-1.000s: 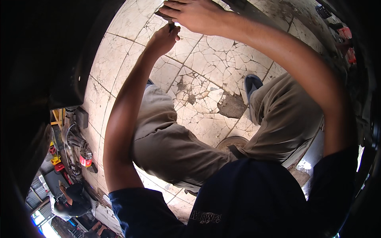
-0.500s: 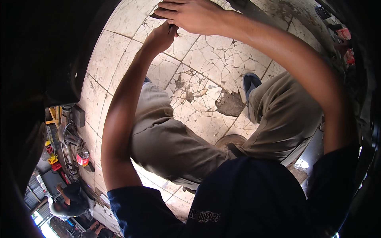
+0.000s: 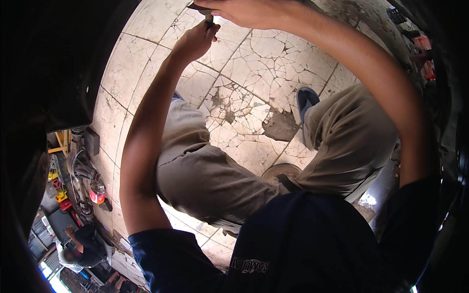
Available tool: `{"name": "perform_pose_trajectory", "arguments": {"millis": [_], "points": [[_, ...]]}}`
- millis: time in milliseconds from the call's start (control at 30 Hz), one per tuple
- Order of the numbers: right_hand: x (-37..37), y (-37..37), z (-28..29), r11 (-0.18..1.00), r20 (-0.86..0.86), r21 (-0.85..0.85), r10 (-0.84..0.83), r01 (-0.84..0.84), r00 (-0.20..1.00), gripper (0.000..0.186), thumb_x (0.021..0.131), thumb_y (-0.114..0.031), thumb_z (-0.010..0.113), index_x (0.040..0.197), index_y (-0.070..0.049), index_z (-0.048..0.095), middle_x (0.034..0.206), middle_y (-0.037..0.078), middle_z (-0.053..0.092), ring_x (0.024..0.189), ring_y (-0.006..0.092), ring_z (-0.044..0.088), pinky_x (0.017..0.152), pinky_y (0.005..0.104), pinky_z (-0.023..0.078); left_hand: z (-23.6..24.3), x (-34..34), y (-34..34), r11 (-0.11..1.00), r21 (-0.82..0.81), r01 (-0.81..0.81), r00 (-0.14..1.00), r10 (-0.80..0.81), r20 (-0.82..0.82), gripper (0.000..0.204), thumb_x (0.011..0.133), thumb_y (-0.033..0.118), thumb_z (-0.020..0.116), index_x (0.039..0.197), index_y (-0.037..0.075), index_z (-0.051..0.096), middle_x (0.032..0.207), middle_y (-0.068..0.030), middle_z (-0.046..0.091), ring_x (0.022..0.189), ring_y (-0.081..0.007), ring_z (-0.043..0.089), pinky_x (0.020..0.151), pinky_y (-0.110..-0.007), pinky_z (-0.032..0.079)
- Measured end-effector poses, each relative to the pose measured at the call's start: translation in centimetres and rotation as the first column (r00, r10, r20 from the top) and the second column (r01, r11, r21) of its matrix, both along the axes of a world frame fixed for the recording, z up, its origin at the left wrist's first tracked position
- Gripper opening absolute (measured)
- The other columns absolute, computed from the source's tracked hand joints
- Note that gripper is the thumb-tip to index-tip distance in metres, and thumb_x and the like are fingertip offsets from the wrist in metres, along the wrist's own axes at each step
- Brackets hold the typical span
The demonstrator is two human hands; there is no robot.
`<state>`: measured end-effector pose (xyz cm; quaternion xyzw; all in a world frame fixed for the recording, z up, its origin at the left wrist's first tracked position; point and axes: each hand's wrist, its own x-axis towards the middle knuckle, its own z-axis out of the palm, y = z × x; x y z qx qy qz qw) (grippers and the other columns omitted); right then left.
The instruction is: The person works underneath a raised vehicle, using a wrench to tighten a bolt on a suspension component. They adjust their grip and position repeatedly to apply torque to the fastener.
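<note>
Dark tool at upper edge, above cracked tile floor. Left hand closed round narrow part; right hand over broad end, grip unclear. Work apparently underway; amount done, left: cannot tell.

1. The person's left hand was curled around the lower end of a dark tool near the upper edge.
2. The right hand, partly cut off by that edge, reached over the tool's wider top; whether it gripped could not be made out.
3. Below them spread a pale tiled floor, badly cracked, with a broken-out patch beside a dark shoe.
4. The person's brown-grey trousers showed with knees apart.
5. At left, a bottle with a red label stood near metal parts.
6. Farther down at left was another person in dark clothes.
</note>
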<state>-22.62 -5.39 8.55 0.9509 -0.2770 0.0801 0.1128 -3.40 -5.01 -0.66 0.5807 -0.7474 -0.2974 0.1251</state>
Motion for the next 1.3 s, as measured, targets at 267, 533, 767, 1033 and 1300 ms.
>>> {"name": "perform_pose_trajectory", "arguments": {"millis": [267,533,767,1033,1300], "points": [[0.3,0.6,0.8,0.998,-0.072,0.061,-0.031,0.035,0.997,0.062,0.080,-0.037,0.063,0.130,-0.004,0.045,0.134,0.012,0.046,0.127,0.0260,0.041,0.105,0.0499,0.026,-0.5,0.2,0.0,1.000,-0.026,-0.003,1.000,0.002,-0.029,0.042,0.097,0.038,0.039,0.110,0.001,0.054,0.091,-0.0118,0.068,0.085,-0.0240,0.066,0.078,-0.036,0.049],[0.8,0.6,0.6,0.995,-0.089,0.081,-0.048,0.056,0.995,0.065,0.082,-0.038,0.061,0.132,-0.002,0.041,0.137,0.014,0.043,0.129,0.0272,0.039,0.106,0.0511,0.024,0.1,-0.2,0.1,1.000,0.006,-0.015,1.000,0.015,-0.023,0.045,0.097,0.038,0.037,0.112,-0.001,0.053,0.095,-0.0135,0.068,0.085,-0.0237,0.066,0.078,-0.035,0.050],[0.8,1.0,0.9,0.993,-0.106,0.094,-0.059,0.069,0.993,0.068,0.083,-0.039,0.060,0.135,-0.001,0.038,0.140,0.015,0.041,0.131,0.0283,0.036,0.107,0.0522,0.023,0.4,-0.1,0.1,1.000,0.014,0.006,1.000,-0.006,0.018,0.048,0.098,0.040,0.033,0.113,-0.001,0.052,0.095,-0.0138,0.068,0.086,-0.0237,0.066,0.078,-0.035,0.050],[1.0,1.4,1.2,0.990,-0.133,0.112,-0.074,0.089,0.988,0.071,0.085,-0.041,0.058,0.137,0.001,0.035,0.142,0.017,0.038,0.134,0.0296,0.033,0.109,0.0535,0.021,0.2,0.1,0.4,1.000,0.000,-0.006,1.000,0.006,0.013,0.046,0.098,0.041,0.034,0.112,0.002,0.054,0.092,-0.0114,0.068,0.086,-0.0244,0.066,0.078,-0.036,0.049],[0.5,1.5,1.6,0.990,-0.133,0.127,-0.051,0.068,0.990,0.074,0.086,-0.042,0.056,0.140,0.003,0.032,0.145,0.019,0.035,0.136,0.0309,0.031,0.110,0.0548,0.019,0.4,-0.2,0.3,0.999,0.029,-0.015,0.998,0.013,0.062,0.048,0.100,0.041,0.032,0.112,0.001,0.054,0.097,-0.0111,0.068,0.087,-0.0227,0.066,0.080,-0.035,0.050]]}}
